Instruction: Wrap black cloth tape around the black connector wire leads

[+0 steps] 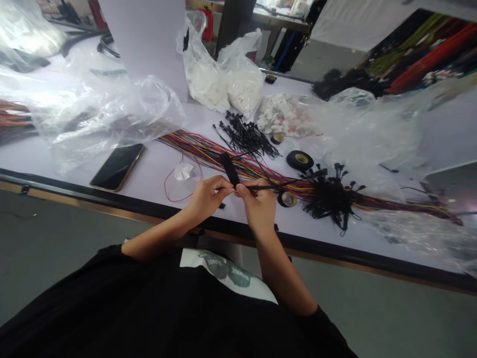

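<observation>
My left hand point(208, 200) is closed in a pinch, its fingertips at the lower end of a flat black strip of tape point(229, 168). The strip sticks up and away from my fingers, over the wire bundle. Against it, my right hand point(260, 205) pinches a thin black cable point(263, 187), which runs off to the right. The fingertips of both hands nearly meet, so the exact spot where tape and cable touch is hidden. Just behind my hands lies a long bundle of coloured wires point(197, 149), red, yellow and dark.
Black connector leads point(246, 136) lie behind the bundle, with another pile point(333, 194) at right. Nearby are a black tape roll point(300, 160) and smaller rolls point(287, 199). A phone point(117, 167), clear plastic point(108, 114) and bags of white parts point(244, 92) surround the work. The table's black edge point(149, 203) runs in front.
</observation>
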Available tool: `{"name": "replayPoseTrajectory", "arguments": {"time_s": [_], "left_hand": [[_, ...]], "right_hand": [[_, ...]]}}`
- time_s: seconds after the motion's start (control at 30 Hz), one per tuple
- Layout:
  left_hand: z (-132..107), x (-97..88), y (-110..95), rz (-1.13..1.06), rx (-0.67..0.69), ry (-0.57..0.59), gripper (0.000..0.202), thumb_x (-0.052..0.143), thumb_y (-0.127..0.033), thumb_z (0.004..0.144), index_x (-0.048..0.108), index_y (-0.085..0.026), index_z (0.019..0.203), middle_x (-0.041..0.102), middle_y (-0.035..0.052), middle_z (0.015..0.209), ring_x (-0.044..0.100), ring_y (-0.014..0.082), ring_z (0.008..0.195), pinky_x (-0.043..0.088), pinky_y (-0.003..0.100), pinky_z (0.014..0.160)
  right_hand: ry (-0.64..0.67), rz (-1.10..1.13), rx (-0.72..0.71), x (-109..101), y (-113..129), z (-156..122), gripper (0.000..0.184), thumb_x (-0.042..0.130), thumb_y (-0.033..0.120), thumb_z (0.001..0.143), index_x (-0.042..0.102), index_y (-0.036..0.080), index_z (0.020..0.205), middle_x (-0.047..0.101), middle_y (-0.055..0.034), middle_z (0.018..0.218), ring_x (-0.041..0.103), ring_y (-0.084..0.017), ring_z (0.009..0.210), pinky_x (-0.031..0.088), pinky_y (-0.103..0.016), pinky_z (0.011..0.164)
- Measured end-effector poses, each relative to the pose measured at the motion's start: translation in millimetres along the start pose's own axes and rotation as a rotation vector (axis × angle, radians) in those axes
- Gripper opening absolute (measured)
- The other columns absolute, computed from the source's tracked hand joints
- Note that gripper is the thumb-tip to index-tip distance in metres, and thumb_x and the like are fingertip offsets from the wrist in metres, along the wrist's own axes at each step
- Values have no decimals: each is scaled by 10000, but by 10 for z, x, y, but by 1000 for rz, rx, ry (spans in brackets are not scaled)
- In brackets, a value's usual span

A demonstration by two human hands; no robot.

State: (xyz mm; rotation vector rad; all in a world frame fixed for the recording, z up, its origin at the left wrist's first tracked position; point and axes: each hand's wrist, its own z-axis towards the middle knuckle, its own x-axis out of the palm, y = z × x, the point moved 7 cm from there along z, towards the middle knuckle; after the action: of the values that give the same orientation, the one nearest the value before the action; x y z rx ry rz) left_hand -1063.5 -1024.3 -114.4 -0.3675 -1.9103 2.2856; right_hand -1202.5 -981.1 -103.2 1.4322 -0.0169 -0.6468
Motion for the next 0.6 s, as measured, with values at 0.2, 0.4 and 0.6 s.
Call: {"name": "replayPoseTrajectory", "arguments": {"time_s": [0.2, 0.4, 0.6], "left_hand": [[-44, 227, 294, -724, -454, 177, 240, 772, -214, 601, 551, -135, 648, 641, -15, 586, 627, 115, 550, 515, 278, 628], [-72, 358, 361, -932, -734, 440, 185, 749, -92, 589, 586, -122, 670, 638, -14, 571, 629, 113, 526, 518, 270, 624], [-50, 388, 302, -878, -619, 496, 188, 778, -158, 580, 604, -124, 644, 616, -16, 578, 609, 106, 552, 503, 261, 620]], "right_hand": [[-9, -18, -140, -38, 121, -2, 195, 649, 381, 727, 583, 217, 647, 709, -19, 728, 661, -186, 710, 494, -324, 683], [101, 32, -216, -44, 166, 80, 187, 671, 346, 713, 577, 217, 615, 710, -13, 739, 661, -180, 729, 493, -334, 698], [238, 75, -245, -38, 247, 130, 243, 709, 402, 692, 600, 214, 583, 692, -12, 704, 645, -178, 711, 492, -348, 706]]}}
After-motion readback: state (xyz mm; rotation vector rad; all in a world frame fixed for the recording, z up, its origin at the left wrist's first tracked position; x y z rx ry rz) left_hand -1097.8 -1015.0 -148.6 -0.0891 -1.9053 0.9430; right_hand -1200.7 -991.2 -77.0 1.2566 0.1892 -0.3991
